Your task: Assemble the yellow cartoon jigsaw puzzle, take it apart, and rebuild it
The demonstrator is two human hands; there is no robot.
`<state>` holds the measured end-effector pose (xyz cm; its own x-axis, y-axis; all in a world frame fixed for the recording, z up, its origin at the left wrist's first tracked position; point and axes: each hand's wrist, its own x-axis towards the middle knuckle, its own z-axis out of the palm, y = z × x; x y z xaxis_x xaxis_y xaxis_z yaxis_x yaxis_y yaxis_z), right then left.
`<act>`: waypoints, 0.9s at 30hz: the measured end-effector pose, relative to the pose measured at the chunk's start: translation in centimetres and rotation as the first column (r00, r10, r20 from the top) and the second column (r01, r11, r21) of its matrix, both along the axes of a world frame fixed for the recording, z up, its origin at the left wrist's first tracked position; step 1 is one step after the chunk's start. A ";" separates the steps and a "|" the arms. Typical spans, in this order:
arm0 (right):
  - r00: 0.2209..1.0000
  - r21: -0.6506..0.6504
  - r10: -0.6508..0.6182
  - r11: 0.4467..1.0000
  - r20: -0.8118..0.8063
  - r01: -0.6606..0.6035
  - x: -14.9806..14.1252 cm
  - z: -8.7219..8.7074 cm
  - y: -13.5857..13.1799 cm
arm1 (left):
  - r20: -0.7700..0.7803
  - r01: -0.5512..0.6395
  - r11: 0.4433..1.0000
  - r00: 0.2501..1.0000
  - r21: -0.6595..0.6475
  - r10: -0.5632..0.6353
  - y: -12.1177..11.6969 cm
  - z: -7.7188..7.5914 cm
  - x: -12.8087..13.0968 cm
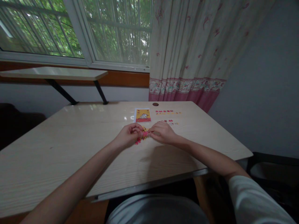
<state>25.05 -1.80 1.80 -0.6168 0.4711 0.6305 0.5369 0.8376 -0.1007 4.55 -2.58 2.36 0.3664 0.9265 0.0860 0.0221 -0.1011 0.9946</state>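
Small red and yellow jigsaw puzzle pieces lie in a loose cluster on the table, under and between my hands. My left hand has its fingers curled and its fingertips closed on red puzzle pieces. From the other side my right hand pinches at the right end of those same pieces; its fingertips partly hide them. Just beyond my hands lies a picture card, yellow above and red below, with a white animal on it.
Rows of sorted pieces lie at the back right, with more pieces beyond my right hand. A raised shelf stands on black brackets at the table's back left. A round cable hole is near the back edge, before the curtain.
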 end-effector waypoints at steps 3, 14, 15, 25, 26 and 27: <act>1.000 0.012 -0.016 1.000 0.007 0.016 -0.1 -0.2 0.0 | 0.010 0.004 1.000 1.000 -0.006 -0.004 0.0 0.0 0.0; 0.993 0.060 -0.092 0.993 -0.077 0.097 2.2 0.4 0.4 | -0.076 -0.053 0.996 0.995 0.070 0.058 0.4 0.1 -0.6; 0.987 0.074 -0.113 0.990 -0.118 0.123 2.8 0.5 0.6 | -0.123 -0.069 0.993 0.989 0.101 0.081 0.5 0.3 -1.0; 0.949 0.134 -0.216 0.959 -0.231 0.251 6.1 1.1 2.4 | -0.778 0.165 0.893 0.573 0.418 0.259 1.8 0.7 -5.1; 0.951 0.135 -0.211 0.960 -0.224 0.245 6.3 1.2 2.6 | -0.792 0.186 0.888 0.553 0.420 0.259 1.9 0.6 -5.2; 0.953 0.132 -0.210 0.961 -0.217 0.242 6.5 1.2 2.8 | -0.803 0.201 0.882 0.533 0.426 0.266 2.0 0.6 -5.2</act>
<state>31.54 1.03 3.01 -0.3602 0.4696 0.8061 0.6960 0.7106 -0.1029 -0.68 -0.58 2.92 0.4522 0.8814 0.1362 0.8088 -0.4696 0.3540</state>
